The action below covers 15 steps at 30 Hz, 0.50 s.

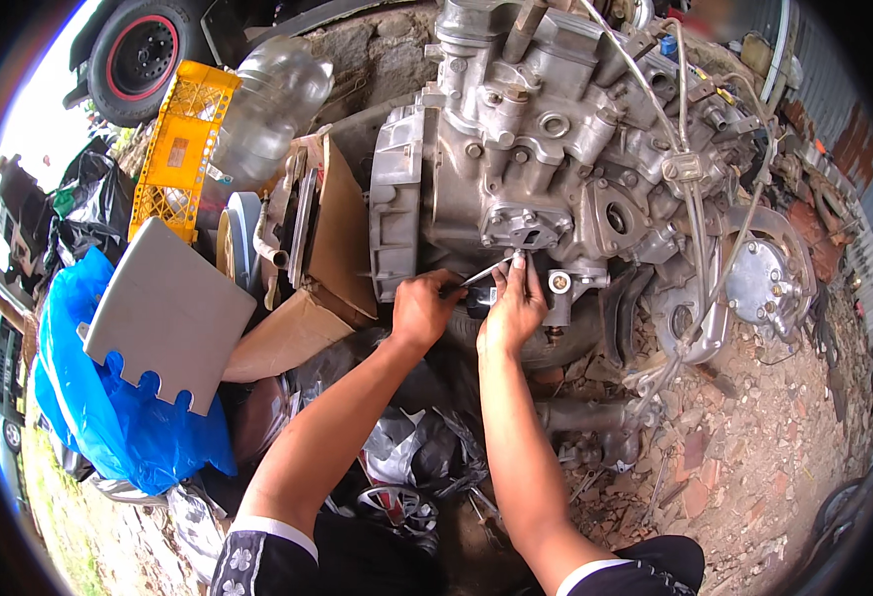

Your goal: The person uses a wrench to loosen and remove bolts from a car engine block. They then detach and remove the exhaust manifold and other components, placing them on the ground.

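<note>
A large grey metal engine fills the upper middle. My left hand is closed around a slim metal tool. Its shaft slants up to the right, toward a small bolted flange low on the engine. Just under that flange is my right hand, fingers raised and drawn together beside the tool's tip. What those fingertips pinch, if anything, is too small to make out. A pale round fitting lies just right of the right hand.
Bent metal pipes run down the engine's right side. On the left are an open cardboard box, a grey notched panel, a blue plastic bag and a yellow crate. Broken rubble covers the ground at right.
</note>
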Tool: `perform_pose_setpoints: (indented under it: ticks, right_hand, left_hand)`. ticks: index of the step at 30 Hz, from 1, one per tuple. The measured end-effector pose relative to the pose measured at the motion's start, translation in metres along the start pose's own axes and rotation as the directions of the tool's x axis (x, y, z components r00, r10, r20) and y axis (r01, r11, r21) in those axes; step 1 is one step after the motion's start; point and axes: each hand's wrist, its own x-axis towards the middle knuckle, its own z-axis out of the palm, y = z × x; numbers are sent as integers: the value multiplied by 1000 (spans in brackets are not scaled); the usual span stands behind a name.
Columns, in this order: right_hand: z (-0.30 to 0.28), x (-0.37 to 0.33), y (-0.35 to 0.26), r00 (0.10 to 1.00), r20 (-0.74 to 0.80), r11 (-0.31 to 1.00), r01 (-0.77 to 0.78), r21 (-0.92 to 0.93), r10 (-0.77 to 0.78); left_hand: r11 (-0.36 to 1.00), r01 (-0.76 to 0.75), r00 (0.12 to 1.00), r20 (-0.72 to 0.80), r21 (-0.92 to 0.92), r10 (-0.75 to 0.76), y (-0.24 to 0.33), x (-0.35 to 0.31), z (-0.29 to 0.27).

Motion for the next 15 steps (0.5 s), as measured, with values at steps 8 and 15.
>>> perform_pose_setpoints:
  ticks: [8,15]
  right_hand:
    - [5,1,1,989,-68,991,126,-43,-129]
    - [11,4,-12,998,-64,998,-6,57,10]
  left_hand:
    - [995,92,995,46,-30,-90,-4,7,18]
    - [996,-95,994,-48,-3,94,0,8,7]
